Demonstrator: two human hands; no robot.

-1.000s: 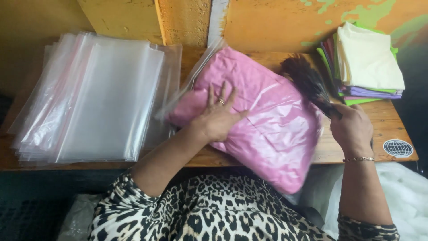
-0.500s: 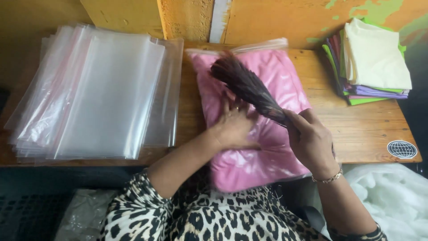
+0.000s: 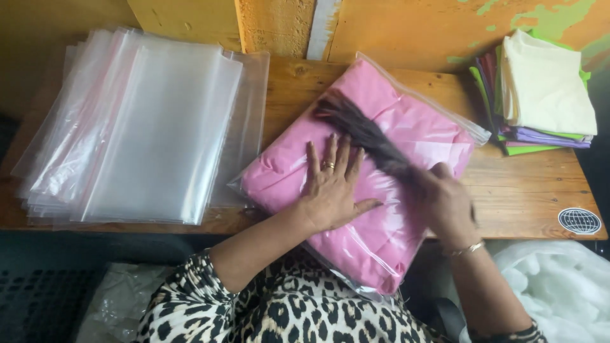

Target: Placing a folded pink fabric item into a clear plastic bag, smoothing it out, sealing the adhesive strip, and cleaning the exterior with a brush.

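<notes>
We seem to be in a small garment-packing workshop. A worn wooden bench carries a stack of clear plastic bags at left and folded coloured cloths far right, against a peeling yellow wall.

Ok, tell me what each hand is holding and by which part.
The right hand grips a dark brush by its handle end. The left hand holds nothing; it lies flat, fingers spread, on the bagged pink cloth.
</notes>
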